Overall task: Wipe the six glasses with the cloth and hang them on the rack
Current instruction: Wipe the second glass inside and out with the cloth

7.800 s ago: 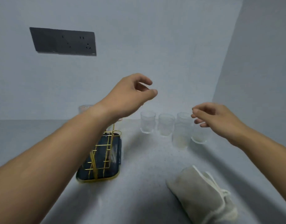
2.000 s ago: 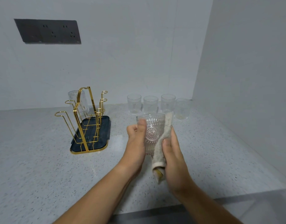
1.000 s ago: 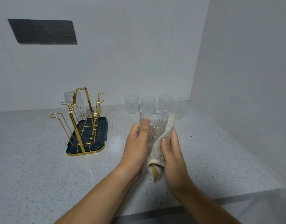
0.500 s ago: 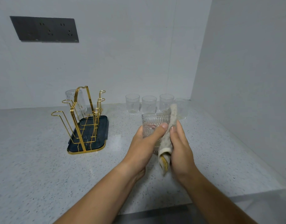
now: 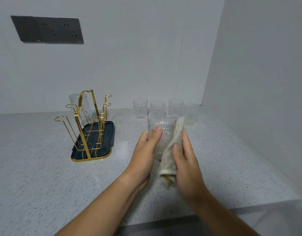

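The embossed glass [image 5: 165, 126] is clear, with vertical ribbing and a round medallion motif, and the cloth [image 5: 178, 132] against it is oatmeal beige with a yellow patch at its lower end. The rack [image 5: 77, 120] is shiny gold wire over a dark navy tray [image 5: 108, 131] edged in gold. The bench [image 5: 44, 176] is pale grey speckled with dark flecks, and the socket panel [image 5: 48, 30] is charcoal.

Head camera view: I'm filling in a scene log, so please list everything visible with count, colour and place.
counter: 1, speckled grey, below
rack: 1, gold wire on dark tray, counter left
hung glass: 1, clear, rack's far left
standing glasses: 4, clear, row at counter back right
held glass: 1, clear patterned, before that row
cloth: 1, beige, against held glass's right side
socket panel: 1, dark grey, wall upper left
left hand: 1, holds the held glass
right hand: 1, holds the cloth to it
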